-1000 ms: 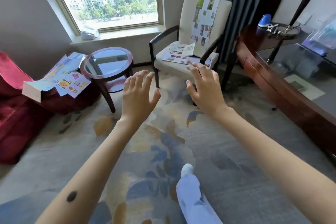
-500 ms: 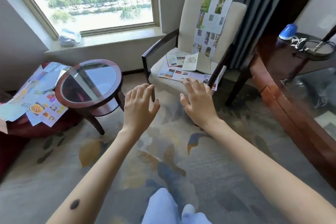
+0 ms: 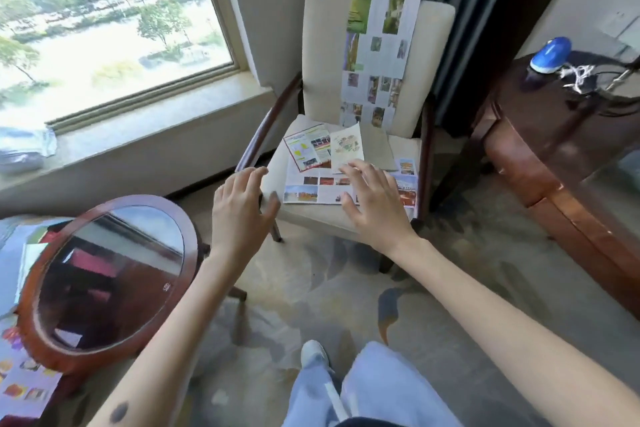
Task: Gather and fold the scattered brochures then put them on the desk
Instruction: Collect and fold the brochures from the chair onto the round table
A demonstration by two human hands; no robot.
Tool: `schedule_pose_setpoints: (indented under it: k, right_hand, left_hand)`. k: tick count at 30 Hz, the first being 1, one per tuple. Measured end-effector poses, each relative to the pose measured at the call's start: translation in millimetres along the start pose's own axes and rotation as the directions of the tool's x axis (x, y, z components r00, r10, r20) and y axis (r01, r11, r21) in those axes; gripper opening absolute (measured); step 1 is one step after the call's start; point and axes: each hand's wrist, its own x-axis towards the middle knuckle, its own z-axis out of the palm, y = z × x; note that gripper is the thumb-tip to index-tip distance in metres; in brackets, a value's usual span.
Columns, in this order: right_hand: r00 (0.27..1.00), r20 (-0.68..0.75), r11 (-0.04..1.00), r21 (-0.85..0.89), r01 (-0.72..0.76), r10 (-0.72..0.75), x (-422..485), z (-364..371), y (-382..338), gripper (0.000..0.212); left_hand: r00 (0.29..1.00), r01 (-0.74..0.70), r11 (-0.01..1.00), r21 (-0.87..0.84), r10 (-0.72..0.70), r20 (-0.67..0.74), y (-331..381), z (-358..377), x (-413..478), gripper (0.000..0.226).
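Because the task's papers lie loose rather than stacked, both arms reach toward the armchair (image 3: 325, 55) with nothing in either hand. The left grip (image 3: 239, 204) hangs open just off the seat's front left corner, fingers loosely spread. The right grip (image 3: 374, 204) is open too, splayed flat over the wide brochure (image 3: 311, 189) that lies unfolded across the front of the seat. Whether its fingertips actually touch the paper cannot be told. That flat, spread posture looks suited to pinning or sweeping thin sheets together rather than pinching one. Overlapping the wide brochure sit a red-bordered brochure (image 3: 308, 147) and a cream map leaflet (image 3: 347, 147), with a grey sheet (image 3: 379, 149) beside them. A long brochure (image 3: 375, 55) drapes down the backrest to the seat, fully unfolded, so it will probably need the most folding. More brochures (image 3: 20, 388) lie at the far left, beyond the round side table (image 3: 138, 200). The dark wooden tabletop (image 3: 540, 107), where everything should end up, stands just to the right of the chair, so the carry is likely short. None of the gathering appears done yet.
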Motion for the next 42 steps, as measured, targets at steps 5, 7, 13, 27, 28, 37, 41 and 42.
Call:
schedule_pose_setpoints:
  k: [5, 7, 13, 27, 28, 37, 41, 42]
  right_hand:
    - [0.994, 0.019, 0.994, -0.018, -0.111, 0.112, 63.6, 21.3, 28.3, 0.041]
    - [0.989, 0.034, 0.989, -0.036, -0.146, 0.147, 91.5, 31.7, 46.6, 0.04]
    - [0.967, 0.142, 0.977, -0.031, -0.212, 0.214, 190.1, 73.3, 108.5, 0.04]
    - [0.84, 0.259, 0.879, -0.143, -0.455, 0.477, 317.1, 180.8, 220.5, 0.053]
    - [0.827, 0.255, 0.865, -0.157, -0.476, 0.501, 321.5, 190.9, 228.8, 0.054]
    - [0.645, 0.297, 0.71, -0.269, -0.651, 0.704, 325.6, 296.7, 302.3, 0.058]
    - [0.552, 0.309, 0.63, -0.309, -0.712, 0.775, 312.4, 332.9, 331.4, 0.066]
    - [0.53, 0.317, 0.614, -0.308, -0.727, 0.787, 308.3, 339.4, 338.0, 0.069]
  left_hand:
    - [0.991, -0.094, 0.995, -0.024, 0.096, 0.091, -10.2, 44.9, 77.4, 0.036]
    - [0.983, -0.118, 0.993, -0.031, 0.121, 0.14, -14.7, 67.8, 104.9, 0.035]
    - [0.932, -0.188, 0.982, 0.011, 0.175, 0.317, -27.5, 142.0, 200.5, 0.033]
    - [0.764, -0.347, 0.936, -0.066, 0.322, 0.559, -55.1, 317.5, 355.2, 0.057]
    - [0.744, -0.353, 0.933, -0.074, 0.328, 0.582, -58.6, 333.9, 361.2, 0.058]
    - [0.505, -0.615, 0.776, -0.136, 0.521, 0.688, -64.8, 477.4, 393.9, 0.063]
    - [0.355, -0.778, 0.605, -0.167, 0.644, 0.678, -43.7, 539.9, 402.1, 0.064]
    - [0.314, -0.812, 0.559, -0.168, 0.661, 0.681, -39.0, 554.0, 402.4, 0.065]
